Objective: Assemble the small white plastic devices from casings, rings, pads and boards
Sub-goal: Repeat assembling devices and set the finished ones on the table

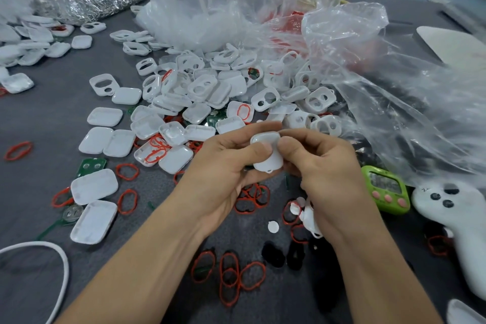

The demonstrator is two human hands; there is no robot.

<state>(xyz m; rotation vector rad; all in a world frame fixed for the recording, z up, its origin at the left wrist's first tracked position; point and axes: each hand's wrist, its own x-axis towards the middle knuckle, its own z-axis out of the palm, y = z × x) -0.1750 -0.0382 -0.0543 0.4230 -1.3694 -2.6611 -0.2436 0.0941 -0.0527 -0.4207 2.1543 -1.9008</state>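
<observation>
At the near-left corner of the matte grey table (52, 113), a thick white cable loop (61, 265). Along the left edge, a thin red rubber ring (18, 150). Towards the far-left corner, a glittering heap of silvery metal clips (86, 0). Right of the ring, smooth white rounded-rectangular plastic casing halves (93, 187), overlapping a green circuit board (90, 163). Across the middle, a loose pile of white casings with cut-out holes (207, 89). Held off the surface above the middle: one glossy white plastic casing (268, 158), pinched between thumb and curled fingers of the left hand (223, 179) and of the right hand (328, 173). Below, a small round white pad (273, 227), and more red rings (228, 279) by the near edge. Towards the far-right corner, a crinkled clear plastic bag (381, 87), draped over part of the pile. At the right edge, a lime-green timer with pink buttons (385, 189) beside a white moulded controller (457, 221).
</observation>
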